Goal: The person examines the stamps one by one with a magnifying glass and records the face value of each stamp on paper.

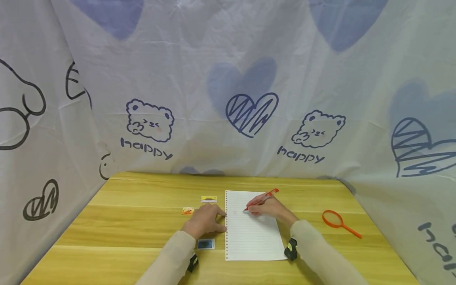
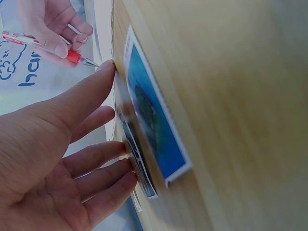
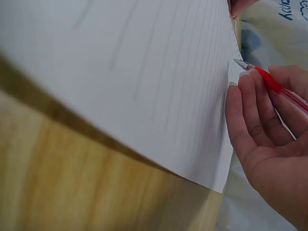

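My right hand point(image 1: 265, 206) pinches a red gel pen point(image 1: 261, 200), its tip at the upper part of a lined sheet of paper point(image 1: 251, 241) with punched holes down its left side. In the right wrist view the pen's metal tip point(image 3: 242, 63) points at the sheet. My left hand point(image 1: 205, 221) rests on the table with relaxed fingers, thumb and forefinger touching the sheet's left edge. Beside that hand lie a blue stamp-like picture point(image 1: 206, 244), a red-and-yellow one point(image 1: 187, 211) and a yellow one point(image 1: 208, 199). A darker one point(image 2: 137, 156) shows by its fingertips in the left wrist view.
An orange-red magnifying glass point(image 1: 338, 222) lies on the wooden table point(image 1: 121, 225), right of the sheet. A pale curtain point(image 1: 199, 103) printed with hearts and bears hangs behind the table and along its sides.
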`<state>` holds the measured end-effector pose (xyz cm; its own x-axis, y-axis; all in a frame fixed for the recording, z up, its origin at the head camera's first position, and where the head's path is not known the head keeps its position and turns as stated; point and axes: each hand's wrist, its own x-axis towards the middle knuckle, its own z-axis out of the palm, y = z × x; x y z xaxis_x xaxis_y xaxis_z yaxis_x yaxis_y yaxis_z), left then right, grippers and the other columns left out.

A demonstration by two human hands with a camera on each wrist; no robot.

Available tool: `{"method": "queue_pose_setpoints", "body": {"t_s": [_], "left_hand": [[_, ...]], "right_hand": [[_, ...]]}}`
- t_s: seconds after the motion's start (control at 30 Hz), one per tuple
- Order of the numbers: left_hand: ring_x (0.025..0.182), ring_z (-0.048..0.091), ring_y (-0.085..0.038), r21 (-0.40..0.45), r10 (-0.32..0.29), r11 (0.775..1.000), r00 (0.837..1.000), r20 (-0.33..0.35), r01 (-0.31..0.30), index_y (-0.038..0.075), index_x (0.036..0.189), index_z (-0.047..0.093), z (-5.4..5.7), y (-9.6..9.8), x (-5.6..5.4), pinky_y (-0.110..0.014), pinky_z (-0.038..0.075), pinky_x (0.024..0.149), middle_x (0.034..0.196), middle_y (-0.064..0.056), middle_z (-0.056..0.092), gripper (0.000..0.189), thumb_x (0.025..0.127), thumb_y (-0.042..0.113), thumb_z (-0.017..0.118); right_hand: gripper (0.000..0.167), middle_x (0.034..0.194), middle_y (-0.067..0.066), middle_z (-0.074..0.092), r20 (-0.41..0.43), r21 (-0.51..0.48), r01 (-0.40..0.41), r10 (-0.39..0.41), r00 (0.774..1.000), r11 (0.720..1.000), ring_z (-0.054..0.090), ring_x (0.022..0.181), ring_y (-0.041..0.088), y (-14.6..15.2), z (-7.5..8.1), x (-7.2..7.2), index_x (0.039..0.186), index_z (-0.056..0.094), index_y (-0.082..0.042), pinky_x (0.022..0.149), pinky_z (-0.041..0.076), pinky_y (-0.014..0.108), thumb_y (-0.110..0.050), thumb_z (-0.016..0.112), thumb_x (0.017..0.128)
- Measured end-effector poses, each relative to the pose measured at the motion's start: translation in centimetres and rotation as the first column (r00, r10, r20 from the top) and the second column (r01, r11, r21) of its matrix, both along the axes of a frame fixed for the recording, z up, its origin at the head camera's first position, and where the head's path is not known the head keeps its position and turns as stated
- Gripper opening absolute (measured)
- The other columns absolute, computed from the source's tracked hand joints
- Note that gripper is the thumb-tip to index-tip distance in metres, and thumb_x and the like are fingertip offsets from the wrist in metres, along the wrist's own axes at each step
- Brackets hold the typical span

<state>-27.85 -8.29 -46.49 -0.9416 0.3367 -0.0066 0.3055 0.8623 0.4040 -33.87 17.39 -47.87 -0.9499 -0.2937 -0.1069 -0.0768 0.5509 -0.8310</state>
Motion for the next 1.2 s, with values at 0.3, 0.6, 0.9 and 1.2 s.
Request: {"method": "queue_pose_setpoints", "body": {"t_s": [0.3,0.6,0.9,1.2], "left_hand": [[0.083,0.050,-0.019,0.001,0.008,1.000,1.000,0.007,-0.008,0.013,0.122,0.077,-0.28,-0.08,-0.07,-0.035,0.039,0.070,0.127,-0.008,0.074,0.051,0.078,0.035,0.090],[0.079,0.048,-0.018,0.011,-0.005,1.000,1.000,-0.003,0.005,0.012,0.121,0.077,-0.07,-0.04,0.07,-0.033,0.036,0.067,0.125,-0.009,0.074,0.049,0.078,0.033,0.091],[0.082,0.049,-0.018,-0.003,-0.005,1.000,1.000,-0.013,0.005,0.013,0.121,0.078,-0.07,-0.05,0.00,-0.033,0.037,0.069,0.126,-0.008,0.074,0.049,0.079,0.034,0.090],[0.084,0.049,-0.018,0.007,-0.009,1.000,1.000,-0.010,0.010,0.012,0.121,0.077,0.03,-0.03,0.13,-0.035,0.039,0.071,0.125,-0.009,0.074,0.049,0.078,0.033,0.090]], "right_hand": [[0.017,0.094,0.004,0.081,0.042,-0.048,0.014,-0.012,0.999,0.999,0.072,0.079,0.011,0.24,-0.43,0.07,0.102,0.081,-0.009,0.076,0.061,0.028,-0.019,0.081,0.088],[0.014,0.090,0.003,0.079,0.035,-0.034,0.049,-0.048,0.998,0.998,0.070,0.076,0.011,0.25,-0.23,0.20,0.101,0.080,-0.009,0.073,0.059,0.028,-0.015,0.080,0.088],[0.013,0.090,0.003,0.079,0.030,-0.036,0.068,-0.067,0.997,0.997,0.069,0.076,0.012,0.09,-0.28,0.19,0.100,0.080,-0.009,0.072,0.059,0.027,-0.014,0.080,0.088],[0.011,0.087,0.000,0.078,0.025,-0.008,0.052,-0.052,0.998,0.999,0.067,0.075,0.011,0.06,-0.54,-0.13,0.098,0.080,-0.011,0.072,0.057,0.026,-0.017,0.080,0.089]]}}
